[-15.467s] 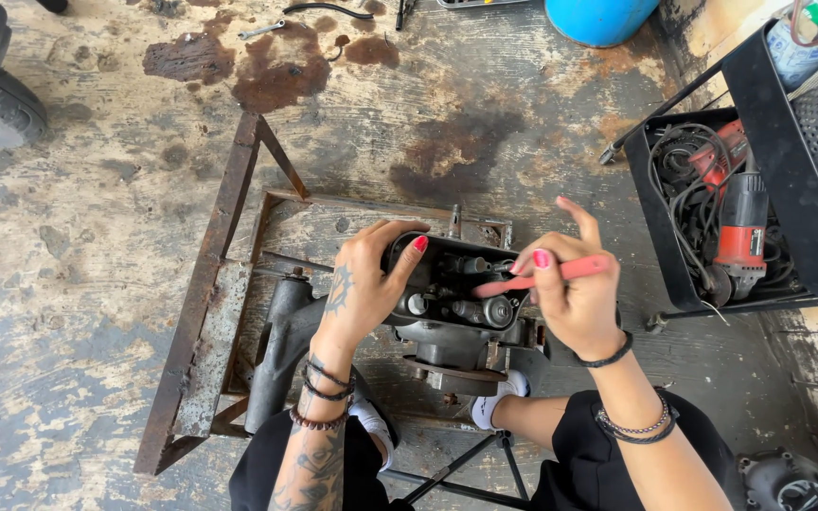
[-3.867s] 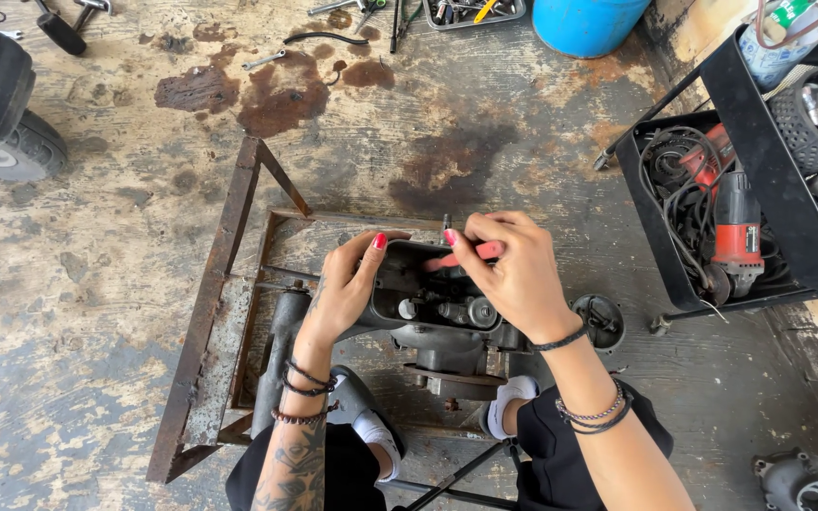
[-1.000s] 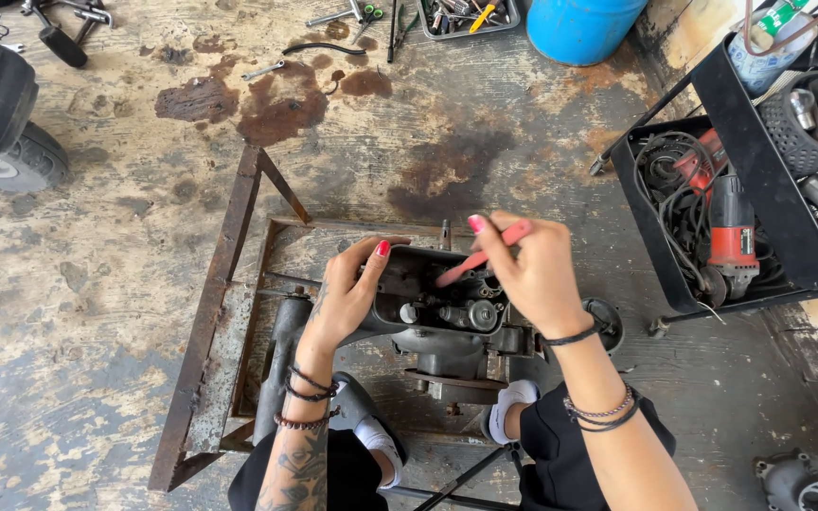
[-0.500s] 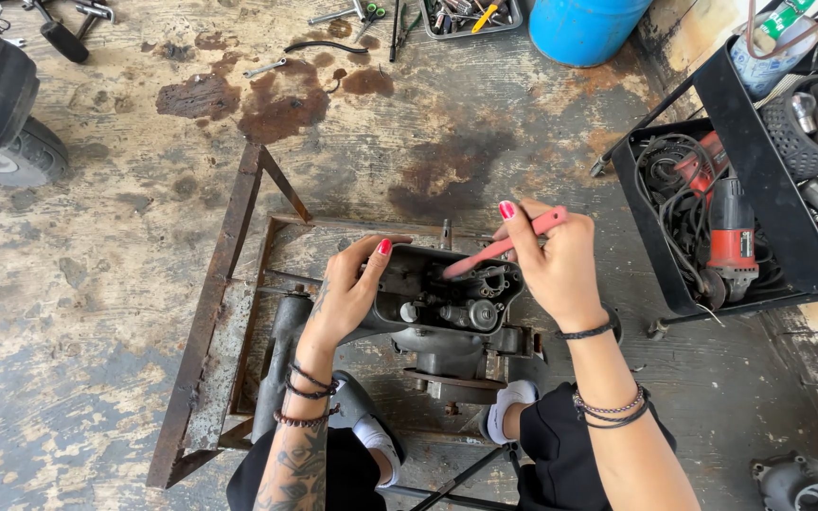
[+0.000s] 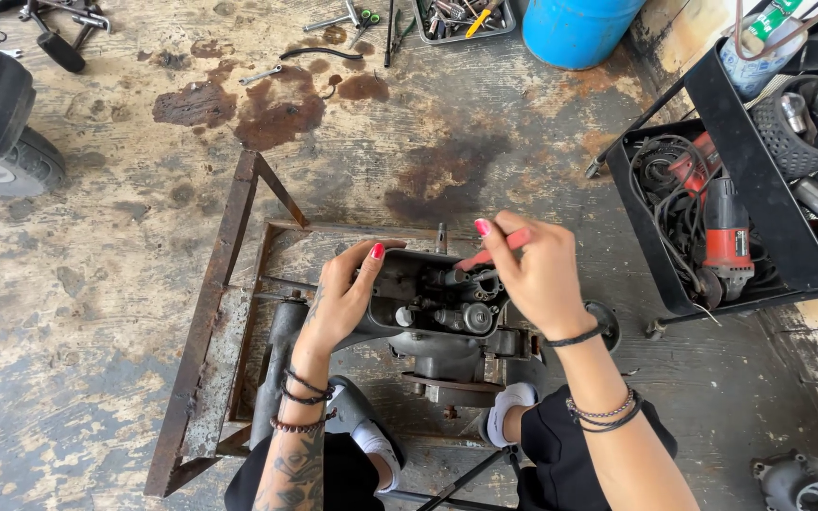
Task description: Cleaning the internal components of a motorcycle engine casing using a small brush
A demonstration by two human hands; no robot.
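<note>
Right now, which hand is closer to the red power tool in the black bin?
Right. The right hand is beside the red power tool; the left hand grips the engine's far side.

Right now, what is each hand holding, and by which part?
The right hand holds a red-handled tool by its handle, tip down inside the engine casing. The left hand grips the casing's left rim.

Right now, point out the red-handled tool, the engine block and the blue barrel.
red-handled tool (image 5: 496, 252): head view, on the red handle in the right hand.
engine block (image 5: 433, 312): head view, on its dark open middle.
blue barrel (image 5: 575, 28): head view, on its side wall at the top edge.
</note>
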